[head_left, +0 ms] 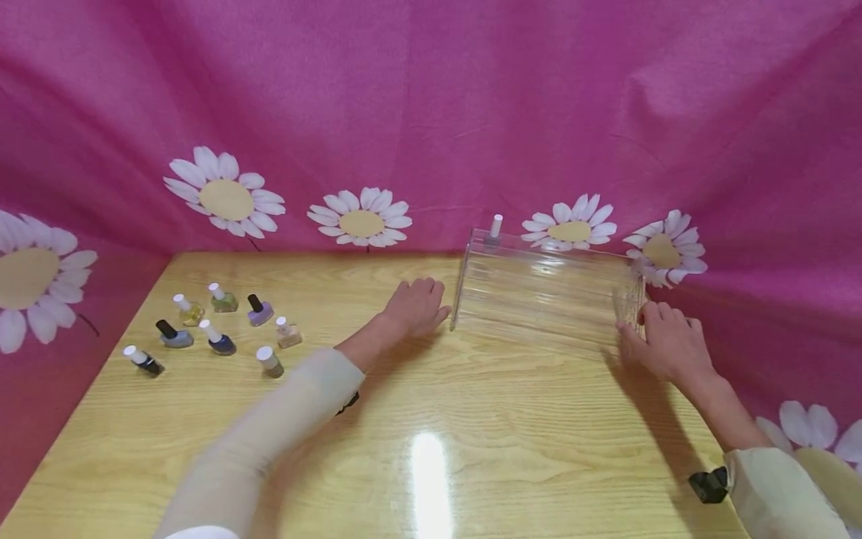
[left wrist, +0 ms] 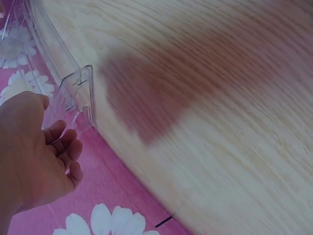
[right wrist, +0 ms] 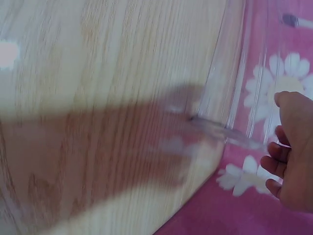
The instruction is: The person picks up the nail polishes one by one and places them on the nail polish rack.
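A clear acrylic tiered rack (head_left: 545,292) lies at the back right of the table, with one white-capped nail polish bottle (head_left: 494,228) upright on its far left tier. My left hand (head_left: 416,307) is just beside the rack's left end, fingers loosely bent. In the left wrist view that left hand (left wrist: 41,152) is near the clear end panel (left wrist: 78,93). At the rack's right end is my right hand (head_left: 670,344), its thumb side against or very near the edge. The right wrist view shows the right hand (right wrist: 296,152) with loosely bent fingers; contact is unclear.
Several nail polish bottles (head_left: 218,340) with white or black caps stand spread over the table's left side. Behind the wooden table (head_left: 377,464) hangs a pink cloth (head_left: 431,112) with daisies, close to the rack's back.
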{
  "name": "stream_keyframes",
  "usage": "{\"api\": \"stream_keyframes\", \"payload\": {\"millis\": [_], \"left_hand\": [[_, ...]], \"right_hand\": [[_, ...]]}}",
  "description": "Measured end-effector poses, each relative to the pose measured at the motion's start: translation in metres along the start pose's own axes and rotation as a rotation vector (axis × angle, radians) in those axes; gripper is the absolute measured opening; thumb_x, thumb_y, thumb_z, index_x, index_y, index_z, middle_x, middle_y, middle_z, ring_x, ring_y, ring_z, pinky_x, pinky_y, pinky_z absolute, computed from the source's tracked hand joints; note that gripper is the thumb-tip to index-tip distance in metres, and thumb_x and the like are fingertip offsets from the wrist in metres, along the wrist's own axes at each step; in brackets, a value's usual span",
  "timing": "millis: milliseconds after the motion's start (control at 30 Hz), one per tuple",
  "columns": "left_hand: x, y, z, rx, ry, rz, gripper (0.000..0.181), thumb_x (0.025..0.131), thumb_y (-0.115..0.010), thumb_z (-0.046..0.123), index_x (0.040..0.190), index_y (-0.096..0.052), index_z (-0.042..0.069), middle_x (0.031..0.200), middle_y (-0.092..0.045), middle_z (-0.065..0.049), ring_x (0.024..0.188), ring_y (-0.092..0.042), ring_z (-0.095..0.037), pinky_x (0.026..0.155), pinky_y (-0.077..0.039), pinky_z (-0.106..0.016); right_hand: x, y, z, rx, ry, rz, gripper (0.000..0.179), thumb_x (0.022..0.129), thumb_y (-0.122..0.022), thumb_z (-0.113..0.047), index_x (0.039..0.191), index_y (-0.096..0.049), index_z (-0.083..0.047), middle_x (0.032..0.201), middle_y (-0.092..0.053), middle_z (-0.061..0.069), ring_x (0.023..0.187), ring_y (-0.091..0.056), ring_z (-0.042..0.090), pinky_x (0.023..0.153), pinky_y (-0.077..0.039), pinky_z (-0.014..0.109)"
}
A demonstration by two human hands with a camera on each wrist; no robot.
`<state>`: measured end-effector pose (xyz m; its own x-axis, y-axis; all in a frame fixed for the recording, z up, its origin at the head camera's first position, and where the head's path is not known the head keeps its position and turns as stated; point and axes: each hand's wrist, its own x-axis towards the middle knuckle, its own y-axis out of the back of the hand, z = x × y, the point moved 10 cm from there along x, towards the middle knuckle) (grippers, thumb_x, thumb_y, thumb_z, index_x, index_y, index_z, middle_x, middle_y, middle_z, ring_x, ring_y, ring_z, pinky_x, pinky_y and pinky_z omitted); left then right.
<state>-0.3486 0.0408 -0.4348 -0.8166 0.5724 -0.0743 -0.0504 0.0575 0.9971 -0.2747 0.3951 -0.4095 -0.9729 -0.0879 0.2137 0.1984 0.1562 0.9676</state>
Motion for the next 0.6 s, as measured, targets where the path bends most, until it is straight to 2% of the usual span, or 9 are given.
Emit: {"api": "stream_keyframes", "payload": {"millis": [133,333,600], "left_hand": [[0.004,-0.002,0.003,-0.027,0.001,-0.005,0.045,0.108,-0.038,0.04,0.127,-0.05,0.001,0.119,-0.056,-0.013,0.111,-0.054,-0.03,0.094,-0.046,-0.046],[0.009,-0.009,0.005,-0.054,0.019,-0.047,0.046,0.108,-0.035,0.039,0.128,-0.048,0.0,0.118,-0.055,-0.014,0.112,-0.053,-0.03,0.093,-0.048,-0.044],[0.016,-0.015,0.017,-0.058,0.024,-0.031,0.045,0.107,-0.036,0.039,0.127,-0.05,0.002,0.118,-0.056,-0.012,0.113,-0.054,-0.029,0.091,-0.048,-0.043]], "right_hand": [[-0.002,0.001,0.016,0.011,-0.036,-0.006,0.044,0.101,-0.054,-0.041,0.09,-0.048,0.002,0.084,-0.05,0.019,0.084,-0.051,0.046,0.068,-0.033,0.059],[-0.004,-0.01,0.027,-0.007,-0.056,-0.048,0.052,0.102,-0.049,-0.048,0.09,-0.049,0.003,0.082,-0.052,0.019,0.081,-0.053,0.046,0.066,-0.034,0.058],[-0.012,-0.031,0.033,0.009,-0.021,-0.086,0.05,0.104,-0.046,-0.046,0.084,-0.051,-0.001,0.075,-0.052,0.012,0.07,-0.055,0.039,0.057,-0.034,0.05]]}}
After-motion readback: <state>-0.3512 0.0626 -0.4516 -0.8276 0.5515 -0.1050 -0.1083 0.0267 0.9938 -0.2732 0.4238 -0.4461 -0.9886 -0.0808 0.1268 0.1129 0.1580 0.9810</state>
